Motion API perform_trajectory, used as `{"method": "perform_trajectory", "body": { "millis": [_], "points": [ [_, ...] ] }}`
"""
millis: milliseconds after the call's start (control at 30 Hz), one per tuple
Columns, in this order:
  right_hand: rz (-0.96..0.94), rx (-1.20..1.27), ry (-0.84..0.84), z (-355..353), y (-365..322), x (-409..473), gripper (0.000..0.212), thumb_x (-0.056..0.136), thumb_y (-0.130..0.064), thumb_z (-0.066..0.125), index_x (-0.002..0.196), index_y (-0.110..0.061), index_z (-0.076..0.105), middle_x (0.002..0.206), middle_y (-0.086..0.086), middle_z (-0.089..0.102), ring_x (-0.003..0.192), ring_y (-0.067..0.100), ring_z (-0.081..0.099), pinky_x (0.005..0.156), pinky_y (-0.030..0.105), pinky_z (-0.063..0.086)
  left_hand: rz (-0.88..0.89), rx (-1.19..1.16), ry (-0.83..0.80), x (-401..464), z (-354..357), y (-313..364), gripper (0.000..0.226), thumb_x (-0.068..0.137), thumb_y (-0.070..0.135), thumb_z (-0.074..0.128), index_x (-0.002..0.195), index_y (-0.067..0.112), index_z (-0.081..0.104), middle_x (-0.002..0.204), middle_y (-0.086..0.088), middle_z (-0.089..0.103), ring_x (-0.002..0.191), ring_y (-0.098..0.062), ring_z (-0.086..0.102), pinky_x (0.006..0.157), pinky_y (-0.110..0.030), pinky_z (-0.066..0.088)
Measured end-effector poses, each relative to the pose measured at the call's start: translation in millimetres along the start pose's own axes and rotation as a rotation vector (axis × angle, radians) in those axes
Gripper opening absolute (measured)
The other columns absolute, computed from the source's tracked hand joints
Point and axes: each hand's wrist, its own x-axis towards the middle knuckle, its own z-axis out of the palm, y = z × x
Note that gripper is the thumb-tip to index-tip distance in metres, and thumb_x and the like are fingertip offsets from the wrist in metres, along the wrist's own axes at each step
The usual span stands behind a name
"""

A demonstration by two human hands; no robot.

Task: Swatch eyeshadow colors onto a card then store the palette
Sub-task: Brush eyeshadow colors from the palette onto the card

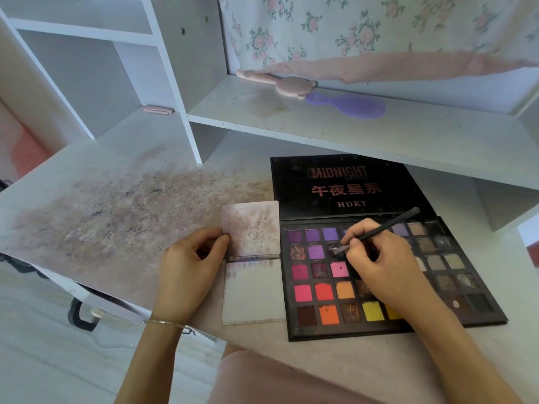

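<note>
palette (390, 275) open flat, stiff, pans crumbly, best lifted by edges; right hand (379, 263) pinching brush (379, 230); left hand (189, 263) pinching card (250, 228)

Both forearms reach forward into view from below, bare to the wrist. The left hand (191, 265) lies palm down, knuckles up, its fingers curled inward and its thumb stretched to the right, pinching against the forefinger. A thin chain circles the left wrist. The right hand (379, 263) sits further right and slightly ahead, its fingers bunched in a pen-like grip, thumb and forefinger closed together, fingertips pointing left.
</note>
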Motion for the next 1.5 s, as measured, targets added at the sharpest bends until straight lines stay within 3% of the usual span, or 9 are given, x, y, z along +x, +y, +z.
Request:
{"method": "perform_trajectory", "body": {
  "millis": [200,333,533,667,800,967,1133,1267,1500],
  "points": [
    [-0.008,0.008,0.044,-1.8,-0.8,0.4,0.019,0.081,-0.010,0.049,0.069,-0.024,0.051,0.057,0.001,0.055,0.058,0.012,0.052,0.050,0.018,0.042,-0.008,-0.006,0.000,-0.5,-0.2,0.9,0.018,0.083,0.016,0.063,0.075,0.032,0.065,0.073,0.008,0.069,0.070,-0.006,0.062,0.068,-0.026,0.050],
    [0.000,-0.004,-0.017,-1.0,0.7,0.3,0.021,0.082,-0.006,0.050,0.070,-0.023,0.051,0.056,0.002,0.055,0.052,0.009,0.050,0.046,0.016,0.040,-0.011,-0.006,-0.001,-0.7,-0.8,1.1,0.018,0.083,0.018,0.062,0.075,0.033,0.065,0.074,0.008,0.069,0.071,-0.006,0.062,0.069,-0.028,0.050],
    [-0.003,0.032,0.089,-2.0,0.5,0.7,0.027,0.082,-0.002,0.050,0.070,-0.026,0.050,0.062,-0.004,0.055,0.065,0.005,0.054,0.054,0.011,0.043,-0.015,-0.006,-0.001,-0.8,-0.7,2.2,0.016,0.083,0.016,0.063,0.076,0.029,0.067,0.073,0.004,0.070,0.072,-0.014,0.065,0.070,-0.034,0.052],
    [-0.002,0.113,0.109,0.5,-2.9,0.1,0.031,0.084,0.003,0.049,0.073,-0.026,0.053,0.067,0.000,0.057,0.065,0.012,0.054,0.056,0.017,0.044,-0.022,-0.002,-0.003,-0.2,-0.4,2.1,0.010,0.083,0.015,0.063,0.081,0.022,0.070,0.075,0.003,0.070,0.074,-0.015,0.065,0.074,-0.036,0.052],
    [0.011,0.205,0.078,4.9,-10.7,-2.4,0.028,0.085,0.001,0.049,0.075,-0.023,0.056,0.065,0.009,0.058,0.059,0.020,0.053,0.054,0.027,0.045,-0.017,-0.005,-0.006,-0.6,-0.9,3.9,0.015,0.083,0.015,0.063,0.077,0.027,0.067,0.075,0.003,0.070,0.073,-0.015,0.065,0.073,-0.036,0.052],
    [0.001,0.280,0.001,16.5,-24.1,-7.0,0.022,0.086,-0.008,0.051,0.076,-0.026,0.057,0.074,0.005,0.062,0.064,0.026,0.058,0.059,0.037,0.047,-0.027,-0.006,-0.008,-0.9,-1.6,3.2,0.010,0.083,0.015,0.063,0.079,0.023,0.069,0.075,0.001,0.070,0.073,-0.016,0.065,0.074,-0.039,0.053],
    [-0.034,0.303,-0.043,34.3,-37.6,-11.9,0.008,0.080,-0.023,0.053,0.081,-0.030,0.055,0.074,0.002,0.061,0.064,0.017,0.059,0.056,0.023,0.047,-0.034,-0.017,-0.008,-0.4,-1.4,3.3,0.011,0.082,0.014,0.064,0.080,0.024,0.069,0.075,0.003,0.071,0.074,-0.015,0.066,0.075,-0.040,0.053],
    [-0.103,0.265,-0.094,52.5,-45.2,-11.4,0.011,0.083,-0.017,0.058,0.082,-0.028,0.056,0.082,-0.011,0.061,0.064,0.003,0.057,0.052,0.011,0.042,-0.025,-0.016,-0.010,-0.2,-1.4,1.6,0.011,0.082,0.015,0.065,0.081,0.025,0.069,0.073,0.005,0.070,0.072,-0.013,0.066,0.074,-0.039,0.053],
    [-0.101,0.257,-0.187,68.2,-48.5,-10.4,0.024,0.083,-0.011,0.058,0.078,-0.033,0.054,0.083,-0.010,0.059,0.072,0.006,0.057,0.059,0.012,0.045,-0.006,-0.013,-0.005,-0.2,-1.2,0.2,0.017,0.081,0.017,0.065,0.079,0.034,0.065,0.071,0.010,0.069,0.071,-0.009,0.065,0.071,-0.034,0.054]
  ]
}}
